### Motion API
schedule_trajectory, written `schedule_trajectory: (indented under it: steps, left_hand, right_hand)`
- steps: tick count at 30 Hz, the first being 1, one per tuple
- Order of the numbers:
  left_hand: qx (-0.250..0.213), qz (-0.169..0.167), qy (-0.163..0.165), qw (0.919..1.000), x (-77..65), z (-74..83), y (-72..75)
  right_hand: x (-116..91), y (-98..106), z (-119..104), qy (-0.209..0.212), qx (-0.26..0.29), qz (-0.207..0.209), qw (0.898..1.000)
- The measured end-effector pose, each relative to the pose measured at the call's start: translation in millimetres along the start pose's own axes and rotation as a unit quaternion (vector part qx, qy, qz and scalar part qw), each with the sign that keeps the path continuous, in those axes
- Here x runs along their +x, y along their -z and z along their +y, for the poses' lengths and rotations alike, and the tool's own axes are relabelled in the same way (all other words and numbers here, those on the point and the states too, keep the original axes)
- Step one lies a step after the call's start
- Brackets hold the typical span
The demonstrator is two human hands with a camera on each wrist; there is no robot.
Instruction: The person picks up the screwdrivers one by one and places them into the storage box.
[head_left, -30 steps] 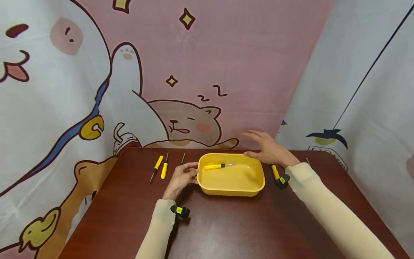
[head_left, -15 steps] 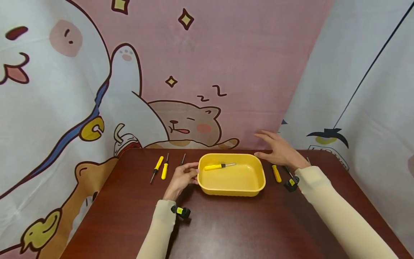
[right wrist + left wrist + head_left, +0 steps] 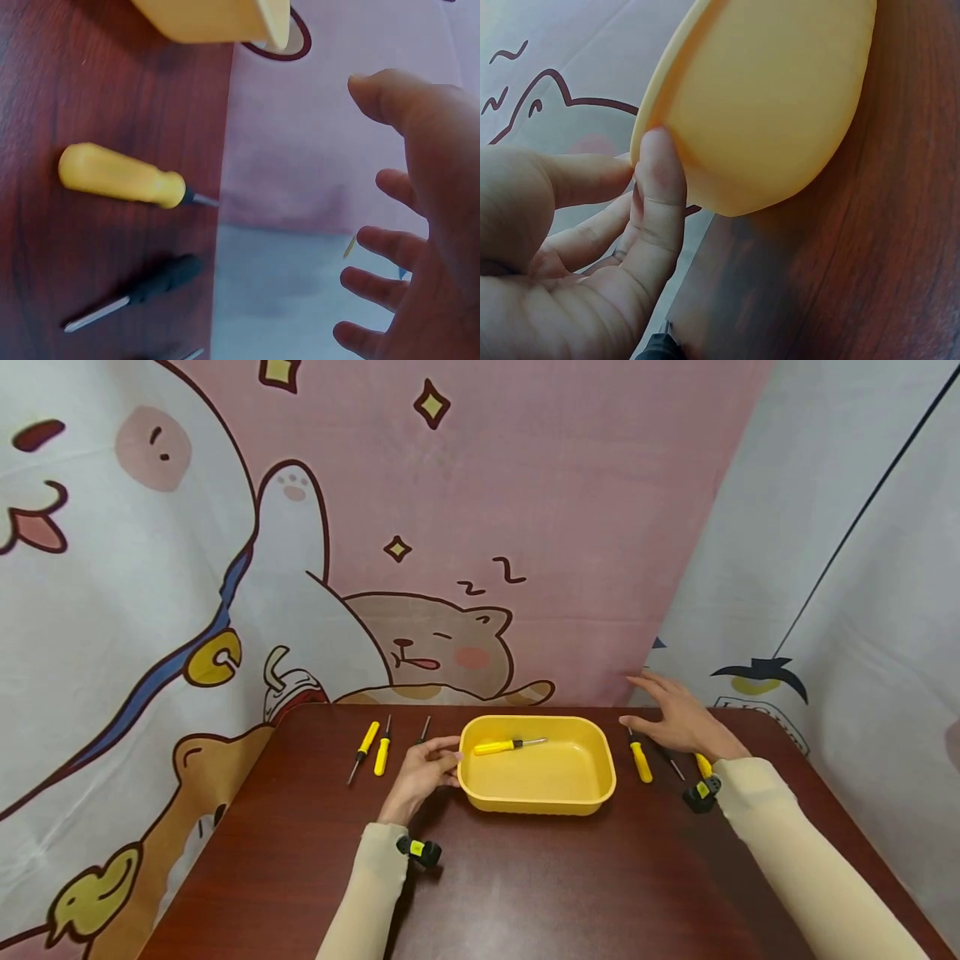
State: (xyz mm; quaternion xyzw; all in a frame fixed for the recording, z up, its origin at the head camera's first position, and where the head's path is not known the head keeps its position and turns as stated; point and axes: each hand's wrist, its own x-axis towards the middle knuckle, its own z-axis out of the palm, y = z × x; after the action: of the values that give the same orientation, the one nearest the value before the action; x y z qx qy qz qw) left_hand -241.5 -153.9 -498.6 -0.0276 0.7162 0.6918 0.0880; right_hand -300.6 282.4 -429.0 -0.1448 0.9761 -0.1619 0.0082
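My left hand (image 3: 420, 777) pinches the left rim of a yellow plastic basin (image 3: 555, 777); the left wrist view shows the rim between thumb and fingers (image 3: 664, 176). Inside the basin lies a yellow-handled screwdriver (image 3: 495, 747). My right hand (image 3: 684, 720) is spread and holds nothing, above the tools right of the basin. Nearest there is a screwdriver with a yellow handle (image 3: 641, 763). Beside it lies a black-handled screwdriver (image 3: 161, 281). Another yellow handle (image 3: 703, 766) is partly hidden by the right wrist.
Left of the basin lie two yellow-and-black screwdrivers (image 3: 365, 745) (image 3: 382, 755). A further metal shaft (image 3: 425, 727) shows behind the left hand. The brown table (image 3: 525, 885) ends at a printed cloth backdrop (image 3: 577, 568).
My right hand has moved right, from the basin's far right corner to over the tools, uncovering more of the screwdrivers. The left hand and basin have stayed in place.
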Motion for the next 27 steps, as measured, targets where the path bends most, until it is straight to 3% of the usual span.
schedule_trajectory:
  steps: [19, 27]
  left_hand:
    - [0.013, 0.003, 0.004, 0.9999, 0.6, -0.3, 0.9]
    - [0.011, 0.002, 0.008, 0.9999, 0.7, -0.1, 0.6]
  right_hand:
    - [-20, -3, 46, -0.056, 0.040, -0.012, 0.998]
    - [-37, -3, 66, -0.102, 0.066, -0.032, 0.992]
